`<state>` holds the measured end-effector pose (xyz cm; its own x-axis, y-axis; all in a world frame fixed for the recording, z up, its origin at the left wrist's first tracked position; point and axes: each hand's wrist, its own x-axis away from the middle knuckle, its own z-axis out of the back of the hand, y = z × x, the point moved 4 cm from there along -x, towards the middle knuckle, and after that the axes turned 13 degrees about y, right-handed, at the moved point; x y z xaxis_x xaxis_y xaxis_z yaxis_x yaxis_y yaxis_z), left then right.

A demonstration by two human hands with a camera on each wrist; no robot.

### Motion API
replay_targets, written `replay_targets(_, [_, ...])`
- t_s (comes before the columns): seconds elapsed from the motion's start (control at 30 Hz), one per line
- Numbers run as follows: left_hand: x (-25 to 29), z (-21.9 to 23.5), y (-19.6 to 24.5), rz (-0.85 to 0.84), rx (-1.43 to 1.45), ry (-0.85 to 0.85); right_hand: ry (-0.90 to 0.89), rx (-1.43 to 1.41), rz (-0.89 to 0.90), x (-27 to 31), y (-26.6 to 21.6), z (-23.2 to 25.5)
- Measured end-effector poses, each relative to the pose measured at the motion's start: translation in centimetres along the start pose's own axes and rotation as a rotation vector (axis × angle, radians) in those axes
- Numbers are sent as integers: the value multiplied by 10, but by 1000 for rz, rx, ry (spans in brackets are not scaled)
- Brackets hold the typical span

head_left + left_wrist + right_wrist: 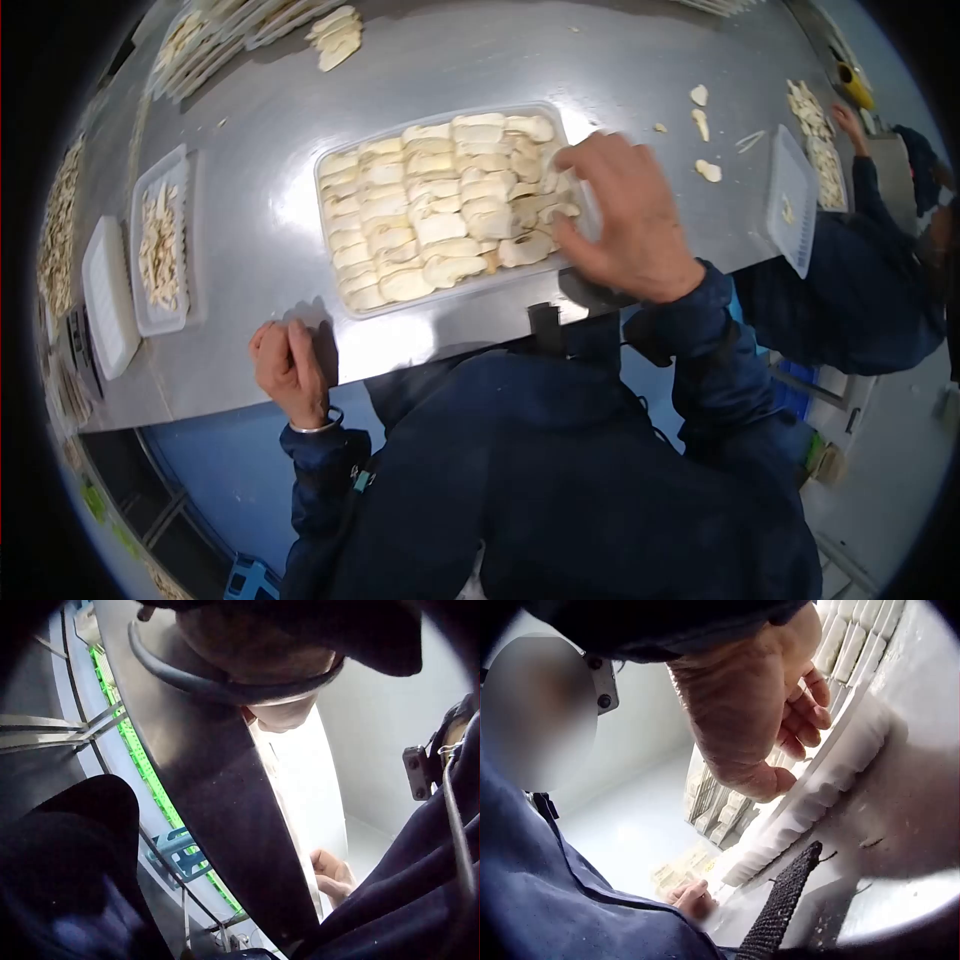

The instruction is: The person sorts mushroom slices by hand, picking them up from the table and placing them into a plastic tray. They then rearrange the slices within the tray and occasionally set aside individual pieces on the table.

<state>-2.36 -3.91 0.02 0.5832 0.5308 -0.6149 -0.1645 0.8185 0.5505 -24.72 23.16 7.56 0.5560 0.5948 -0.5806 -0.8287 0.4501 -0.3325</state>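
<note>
A clear plastic tray [460, 291] on the metal table is lined with overlapping rows of pale slices [440, 230] that look like sliced mushroom. Over its right end is my right hand [635, 215], thumb and fingers spread apart and bent downward, the fingertips close over the slices there. In the right wrist view those fingers dip behind the tray's ridged side wall [840, 761], and no slice shows between them. My left hand [288, 370] rests loosely curled at the table's front edge, left of the tray, holding nothing.
To the left are a narrow tray [163, 322] of small pieces and a white upturned tray [112, 300]. Stacked trays [215, 45] and loose slices [335, 38] lie at the back. More slices [708, 171] lie to the right, near a white tray [790, 200] and another person [850, 290].
</note>
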Motion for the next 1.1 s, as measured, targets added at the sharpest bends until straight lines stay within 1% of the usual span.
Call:
replay_targets(0.03, [1,0,-3,28,-9,-9,73,46,-41,1,19,17])
replay_targets(0.07, [1,0,-4,35,-1,-24,108,176,-94,3,44,35])
replay_targets(0.1, [2,1,-6,40,3,-39,210,262,-91,5,70,55])
replay_targets(0.13, [3,0,-8,38,-12,-24,267,295,-166,7,97,73])
replay_targets(0.2, [2,-1,-5,44,-7,-18,257,417,-332,15,161,100])
replay_targets(0.27, [2,-1,-6,52,-22,-24,79,494,-372,22,218,104])
replay_targets(0.3, [3,0,-5,55,-26,-27,-11,527,-390,23,236,100])
replay_targets(0.4, [2,0,-5,66,-35,-18,-73,373,-541,9,251,71])
replay_targets(0.5, [1,0,-4,65,-31,-2,-180,486,-448,1,265,48])
replay_targets(0.53, [2,0,-4,59,-36,-3,-149,519,-384,0,265,44])
replay_targets(0.57, [2,0,-5,55,-39,-5,-171,447,-413,1,269,43])
replay_targets(0.63, [3,0,-6,75,-36,-14,-219,308,-472,-1,259,47])
replay_targets(0.73, [4,-1,-7,65,-33,-20,-101,261,-501,6,265,52])
replay_targets(0.83, [3,0,-6,47,-28,-26,-43,321,-521,6,264,55])
replay_targets(0.93, [2,1,-5,33,-29,-22,-105,476,-456,5,258,44])
replay_targets(1.03, [2,0,-3,28,-31,1,-130,493,-445,6,263,38])
replay_targets(1.1, [1,0,-2,25,-36,-1,-110,505,-444,7,257,39])
